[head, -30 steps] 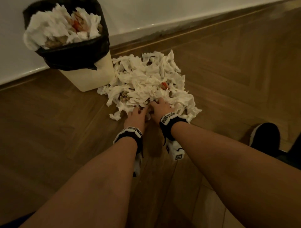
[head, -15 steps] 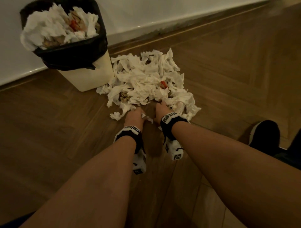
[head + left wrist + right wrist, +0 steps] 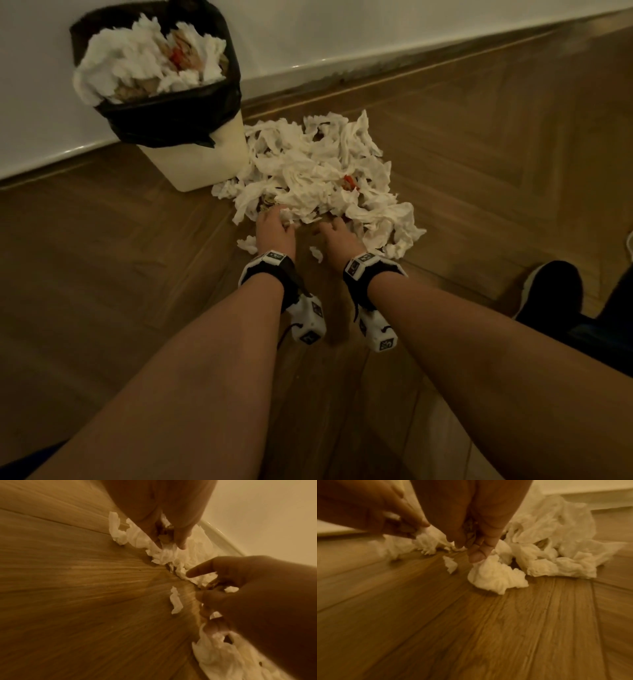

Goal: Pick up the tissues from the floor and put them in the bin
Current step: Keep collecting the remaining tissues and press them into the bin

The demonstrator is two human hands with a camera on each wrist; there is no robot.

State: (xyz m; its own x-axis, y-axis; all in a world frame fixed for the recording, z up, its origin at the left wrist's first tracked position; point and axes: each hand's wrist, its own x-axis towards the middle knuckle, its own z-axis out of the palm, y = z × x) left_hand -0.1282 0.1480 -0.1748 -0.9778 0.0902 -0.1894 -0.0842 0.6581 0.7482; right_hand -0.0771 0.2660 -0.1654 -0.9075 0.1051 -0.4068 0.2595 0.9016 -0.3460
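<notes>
— What are the hands doing?
— The left hand (image 3: 274, 230) has its grip closed on crumpled tissue at the near edge of the tissues (image 3: 318, 171). The right hand (image 3: 337, 236) likewise pinches a wad (image 3: 496, 577) between thumb and fingers, just beside it.
— And the rest?
— The pile lies on the wooden floor (image 3: 102, 257), touching the bin (image 3: 205, 164), which stands against the wall and is heaped with tissues above its black liner (image 3: 171, 116). A small scrap (image 3: 317, 254) lies between the wrists.
</notes>
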